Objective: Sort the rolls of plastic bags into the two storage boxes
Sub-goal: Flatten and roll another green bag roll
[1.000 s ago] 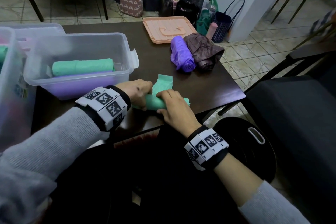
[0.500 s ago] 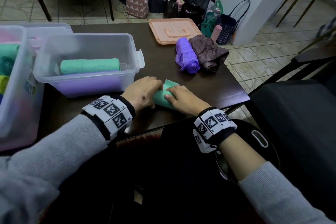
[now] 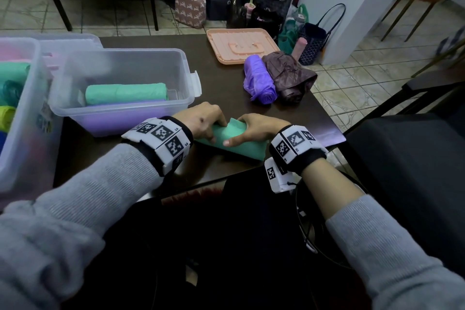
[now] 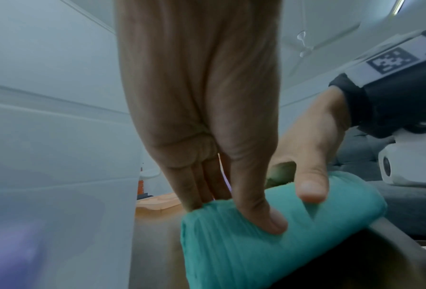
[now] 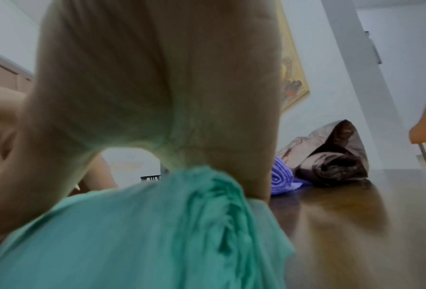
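A green roll of plastic bags point(image 3: 235, 142) point(image 4: 269, 240) point(image 5: 137, 230) lies on the dark table near its front edge. My left hand point(image 3: 203, 122) point(image 4: 234, 203) grips its left end, thumb in front and fingers behind. My right hand point(image 3: 251, 127) point(image 5: 157, 136) grips the right part, thumb on the near side. A clear storage box point(image 3: 183, 58) behind my left hand holds a green roll point(image 3: 125, 93) on a purple one. A second clear box point(image 3: 22, 118) at far left holds several coloured rolls. A purple roll point(image 3: 259, 82) and a brown roll point(image 3: 289, 78) lie farther right.
A peach box lid point(image 3: 241, 45) lies at the table's far side. Bags stand on the tiled floor behind the table. A dark chair point(image 3: 402, 171) is at the right, close to the table's corner point(image 3: 337, 136).
The loose green flap that stuck out beyond the roll has been wound in. Both hands have closed round the roll and drawn it a little toward the table's front edge.
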